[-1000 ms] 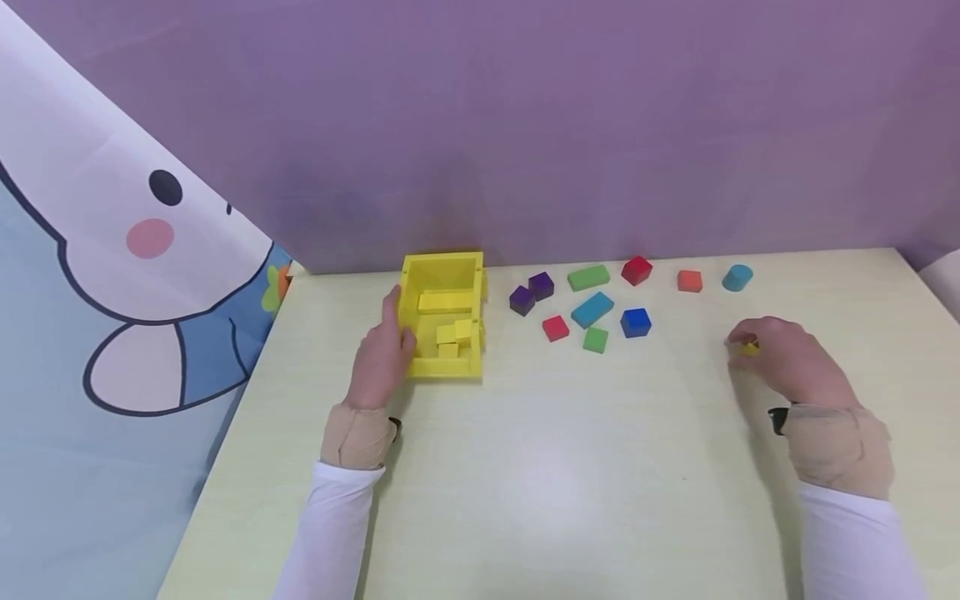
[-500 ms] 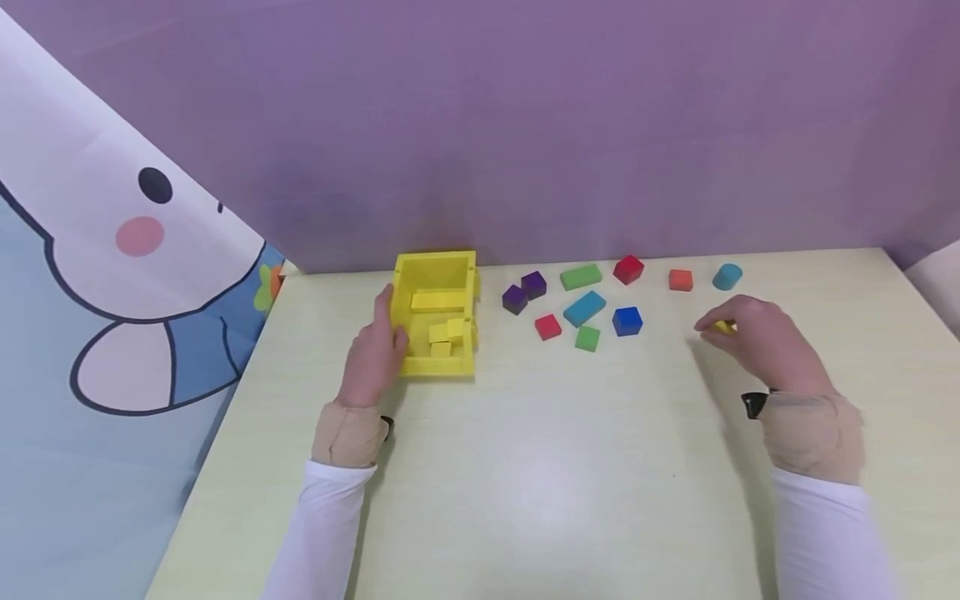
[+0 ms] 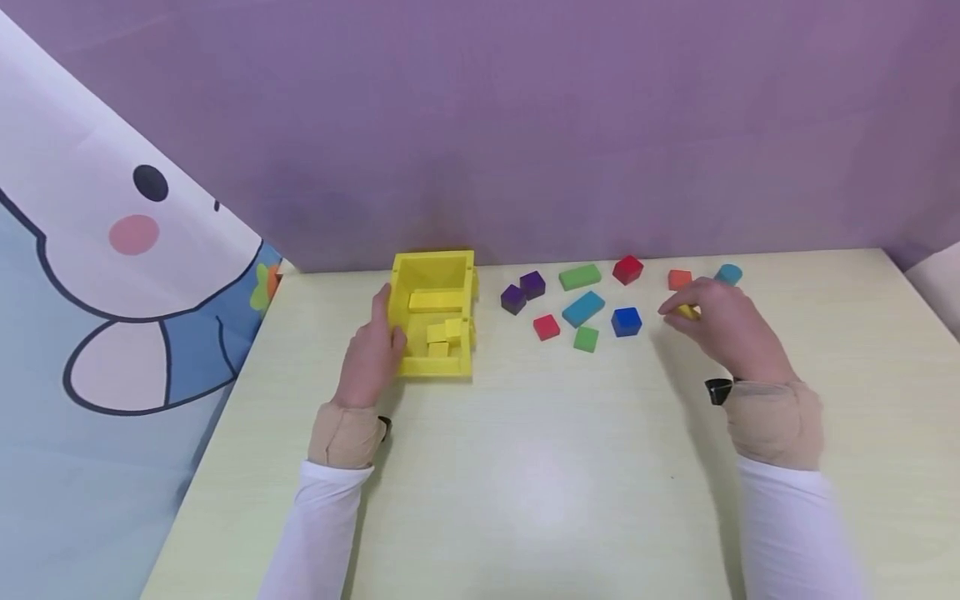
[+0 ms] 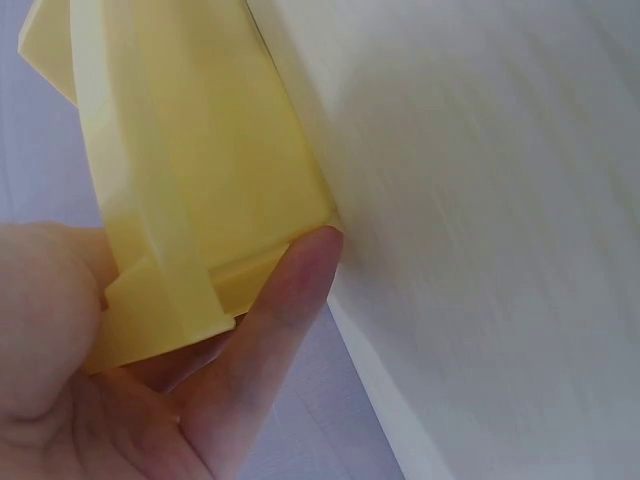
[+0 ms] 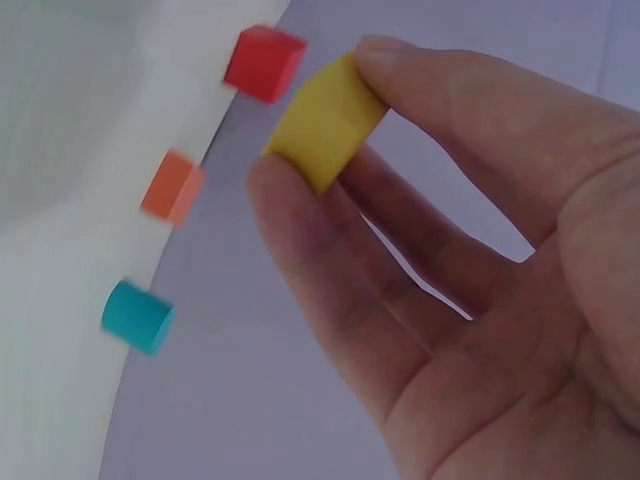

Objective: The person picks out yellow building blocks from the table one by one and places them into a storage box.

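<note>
A yellow open-topped box point(image 3: 435, 367) stands at the back left of the table, with several yellow blocks point(image 3: 438, 302) inside. My left hand point(image 3: 367, 358) grips its left wall. In the left wrist view, fingers point(image 4: 285, 300) lie along the outside of the box, one fingertip near its bottom edge. My right hand point(image 3: 738, 329) is above the table at the right and pinches a yellow block point(image 5: 328, 122) between thumb and fingertip. Beyond that hand lie an orange block point(image 3: 679, 279) and a blue-green cylinder point(image 3: 729, 273), partly hidden by it.
Between the hands lie two purple cubes point(image 3: 513, 299), green blocks point(image 3: 580, 276), red blocks point(image 3: 627, 269), a light blue block point(image 3: 583, 308) and a dark blue cube point(image 3: 626, 322). A purple cloth point(image 3: 562, 125) hangs behind the table point(image 3: 525, 500).
My right hand has moved left with the yellow block, from the right of the cylinder to near the orange block. The left hand stays on the box. The head view has shifted slightly.
</note>
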`<state>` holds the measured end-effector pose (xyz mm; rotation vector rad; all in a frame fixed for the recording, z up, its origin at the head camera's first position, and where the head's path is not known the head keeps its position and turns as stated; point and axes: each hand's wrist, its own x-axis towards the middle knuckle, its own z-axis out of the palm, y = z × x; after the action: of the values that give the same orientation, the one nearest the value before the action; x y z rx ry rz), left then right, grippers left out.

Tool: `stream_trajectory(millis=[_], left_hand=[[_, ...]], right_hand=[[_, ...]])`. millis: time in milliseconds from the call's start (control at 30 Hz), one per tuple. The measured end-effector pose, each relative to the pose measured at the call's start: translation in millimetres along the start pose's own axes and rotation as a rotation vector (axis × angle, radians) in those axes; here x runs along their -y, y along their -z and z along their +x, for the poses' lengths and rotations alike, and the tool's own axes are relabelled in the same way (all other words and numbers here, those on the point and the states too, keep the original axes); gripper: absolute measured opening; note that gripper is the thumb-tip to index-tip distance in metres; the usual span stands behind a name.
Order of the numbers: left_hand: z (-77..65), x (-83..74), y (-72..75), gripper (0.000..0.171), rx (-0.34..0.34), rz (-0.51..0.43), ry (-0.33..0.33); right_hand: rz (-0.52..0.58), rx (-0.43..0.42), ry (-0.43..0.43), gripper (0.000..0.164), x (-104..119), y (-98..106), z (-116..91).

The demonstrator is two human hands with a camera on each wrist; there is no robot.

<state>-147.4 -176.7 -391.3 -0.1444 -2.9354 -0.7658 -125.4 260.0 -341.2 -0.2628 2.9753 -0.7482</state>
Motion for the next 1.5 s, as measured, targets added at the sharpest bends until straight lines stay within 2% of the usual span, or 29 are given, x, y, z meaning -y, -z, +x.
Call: stream_trajectory(millis=[333, 667, 1100, 1500], left_hand=[[3.1, -0.2, -9.1, 0.065, -0.001, -0.004, -0.009], [5.1, -8.5, -12.9, 0.064, -0.009, -0.008, -0.015], [3.6, -9.0, -13.7, 0.064, 0.003, 0.001, 0.007], [3.5, -10.6, -16.0, 0.065, -0.006, 0.006, 0.02]], right_hand=[[0.059, 0.005, 0.014, 0.022, 28, -9, 16], [0.073, -0.023, 0.062, 0.022, 52, -20, 30], [0.125, 0.03, 0.155, 0.025, 79, -40, 46], [0.096, 0.053, 0.212, 0.025, 111, -50, 55]])
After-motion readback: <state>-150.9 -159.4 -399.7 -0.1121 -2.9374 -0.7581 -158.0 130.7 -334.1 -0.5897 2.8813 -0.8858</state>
